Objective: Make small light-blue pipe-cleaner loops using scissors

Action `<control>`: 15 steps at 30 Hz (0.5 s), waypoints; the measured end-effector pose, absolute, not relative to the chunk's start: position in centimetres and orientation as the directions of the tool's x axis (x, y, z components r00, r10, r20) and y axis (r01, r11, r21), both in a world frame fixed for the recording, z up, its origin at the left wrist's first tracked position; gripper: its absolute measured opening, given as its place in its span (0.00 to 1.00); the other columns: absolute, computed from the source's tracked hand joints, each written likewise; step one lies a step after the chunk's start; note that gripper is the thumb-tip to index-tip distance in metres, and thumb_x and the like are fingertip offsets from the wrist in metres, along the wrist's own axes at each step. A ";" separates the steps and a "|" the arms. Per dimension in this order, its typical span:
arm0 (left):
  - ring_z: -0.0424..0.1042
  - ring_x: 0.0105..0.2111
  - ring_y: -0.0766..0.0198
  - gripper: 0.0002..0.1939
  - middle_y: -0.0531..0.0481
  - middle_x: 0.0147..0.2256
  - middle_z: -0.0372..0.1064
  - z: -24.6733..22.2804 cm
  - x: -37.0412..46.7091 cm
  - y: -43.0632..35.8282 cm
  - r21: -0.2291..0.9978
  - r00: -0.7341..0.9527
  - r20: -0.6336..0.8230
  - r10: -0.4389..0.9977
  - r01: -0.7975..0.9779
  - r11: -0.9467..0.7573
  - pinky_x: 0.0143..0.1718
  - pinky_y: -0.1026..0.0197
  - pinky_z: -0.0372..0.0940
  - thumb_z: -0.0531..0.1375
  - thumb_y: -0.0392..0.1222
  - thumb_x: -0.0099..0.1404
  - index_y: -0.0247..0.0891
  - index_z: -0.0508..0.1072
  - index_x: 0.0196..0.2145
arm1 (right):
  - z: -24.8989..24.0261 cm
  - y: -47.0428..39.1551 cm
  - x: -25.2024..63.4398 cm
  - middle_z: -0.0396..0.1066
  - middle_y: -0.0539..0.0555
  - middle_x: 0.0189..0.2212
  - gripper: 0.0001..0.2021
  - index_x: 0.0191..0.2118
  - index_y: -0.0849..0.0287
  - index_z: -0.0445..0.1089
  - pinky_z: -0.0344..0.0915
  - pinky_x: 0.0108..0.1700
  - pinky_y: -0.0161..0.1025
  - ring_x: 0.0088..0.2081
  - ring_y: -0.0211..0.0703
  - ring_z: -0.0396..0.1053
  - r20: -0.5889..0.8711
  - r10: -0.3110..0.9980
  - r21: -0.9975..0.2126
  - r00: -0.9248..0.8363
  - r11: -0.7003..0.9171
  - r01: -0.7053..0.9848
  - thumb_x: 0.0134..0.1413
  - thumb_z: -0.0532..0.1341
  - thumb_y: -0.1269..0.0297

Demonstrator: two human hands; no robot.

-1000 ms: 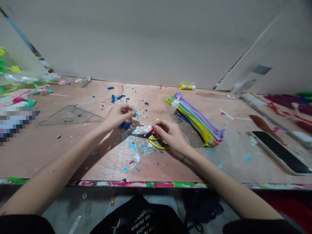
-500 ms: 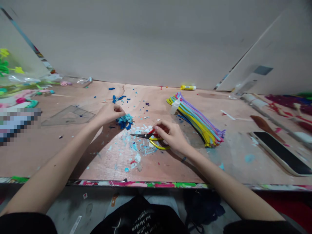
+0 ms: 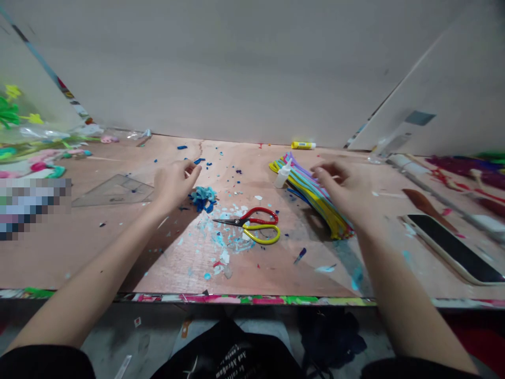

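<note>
My left hand (image 3: 175,183) hovers over the left middle of the table, fingers loosely curled, thumb a little apart from them, nothing visible in it. Just right of it lies a cluster of light and dark blue pieces (image 3: 203,199). My right hand (image 3: 345,189) is over the bundle of coloured pipe cleaners (image 3: 315,195), its thumb and fingers apart; it hides part of the bundle. Between my hands, scissors (image 3: 252,223) with one red and one yellow handle rest on the table, blades pointing left. A small white bottle (image 3: 282,176) with a nozzle stands against the bundle.
Blue and white scraps (image 3: 226,245) litter the table around the scissors. A clear set square (image 3: 114,190) lies at left, a phone (image 3: 453,247) at right. A yellow glue stick (image 3: 303,145) is near the back wall. Craft flowers (image 3: 16,108) are at far left.
My right hand has let go of the scissors, leaving them on the table, and moved right over the pipe cleaners. My left hand has drawn slightly left, away from the blue cluster.
</note>
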State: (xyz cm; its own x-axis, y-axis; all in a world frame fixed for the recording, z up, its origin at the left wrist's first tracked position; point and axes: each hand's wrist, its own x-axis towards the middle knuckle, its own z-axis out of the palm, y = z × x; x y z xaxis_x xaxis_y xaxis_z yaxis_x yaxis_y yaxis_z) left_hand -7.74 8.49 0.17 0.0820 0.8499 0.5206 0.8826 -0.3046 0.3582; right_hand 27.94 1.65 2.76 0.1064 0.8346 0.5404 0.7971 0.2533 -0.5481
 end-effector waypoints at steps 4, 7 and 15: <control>0.70 0.30 0.55 0.19 0.44 0.31 0.76 0.4 -7.3 8.2 0.374 0.090 0.559 0.824 0.860 -0.347 0.29 0.60 0.52 0.53 0.54 0.67 0.40 0.78 0.35 | 1.7 2.4 33.1 0.74 0.67 0.45 0.25 0.48 0.65 0.72 0.69 0.44 0.52 0.43 0.56 0.73 0.409 0.910 -0.377 0.074 0.095 0.921 0.56 0.58 0.47; 0.71 0.31 0.55 0.18 0.44 0.31 0.76 0.4 -6.9 7.8 0.348 0.131 0.563 0.816 0.858 -0.378 0.30 0.60 0.54 0.53 0.53 0.68 0.40 0.78 0.36 | 0.3 2.4 34.1 0.74 0.69 0.48 0.30 0.52 0.66 0.70 0.69 0.46 0.54 0.46 0.61 0.72 0.282 0.959 -0.233 -0.011 0.080 0.969 0.54 0.60 0.44; 0.72 0.31 0.55 0.18 0.44 0.31 0.77 0.3 -6.8 7.6 0.319 0.162 0.549 0.820 0.866 -0.385 0.30 0.60 0.54 0.52 0.51 0.68 0.39 0.78 0.37 | -1.2 2.6 34.5 0.74 0.69 0.45 0.24 0.52 0.64 0.71 0.68 0.43 0.51 0.43 0.61 0.73 0.296 0.952 -0.216 0.078 -0.013 0.976 0.52 0.62 0.56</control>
State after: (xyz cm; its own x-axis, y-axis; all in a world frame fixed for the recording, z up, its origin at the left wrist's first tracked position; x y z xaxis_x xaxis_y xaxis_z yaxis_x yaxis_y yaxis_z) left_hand -6.83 7.63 0.27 0.1621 0.8199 0.5491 0.8659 -0.3850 0.3193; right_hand 34.49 2.59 -1.18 0.0782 0.9520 0.2959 0.9762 -0.0129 -0.2164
